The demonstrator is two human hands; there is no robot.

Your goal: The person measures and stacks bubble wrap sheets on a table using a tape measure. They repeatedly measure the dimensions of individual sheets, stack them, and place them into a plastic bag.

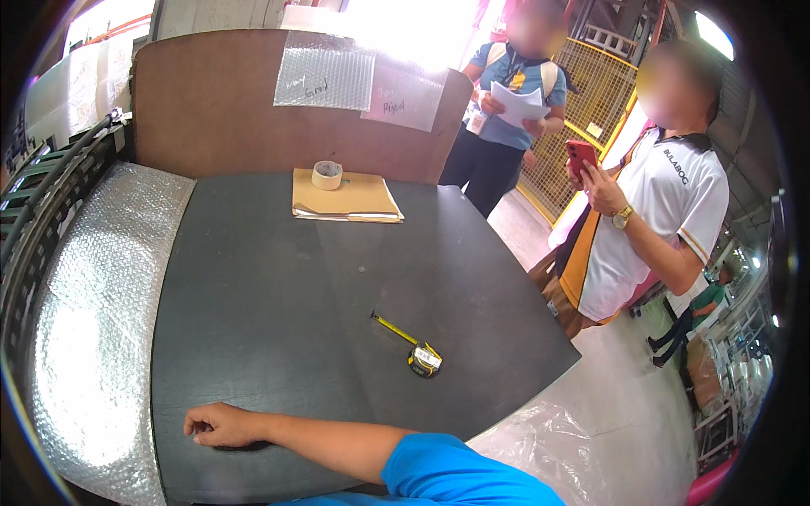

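My right hand (221,424) rests on the dark grey tabletop (253,337) near its left front corner. Its forearm lies across the front of the table, coming out of a blue sleeve. The fingers are curled in loosely, and nothing shows in them. My left hand is out of sight. To the right of the middle of the table lies a black and yellow tape measure (424,360), apart from my hand. A short length of its yellow blade (394,328) is pulled out, pointing to the far left.
Brown folders (350,199) with papers carry a tape roll (326,175) at the back. Behind stands a brown panel (211,105) with bubble-wrap pieces. Bubble wrap (105,337) covers the left side. Beyond the right edge, one person holds papers (519,105), another a red phone (580,158).
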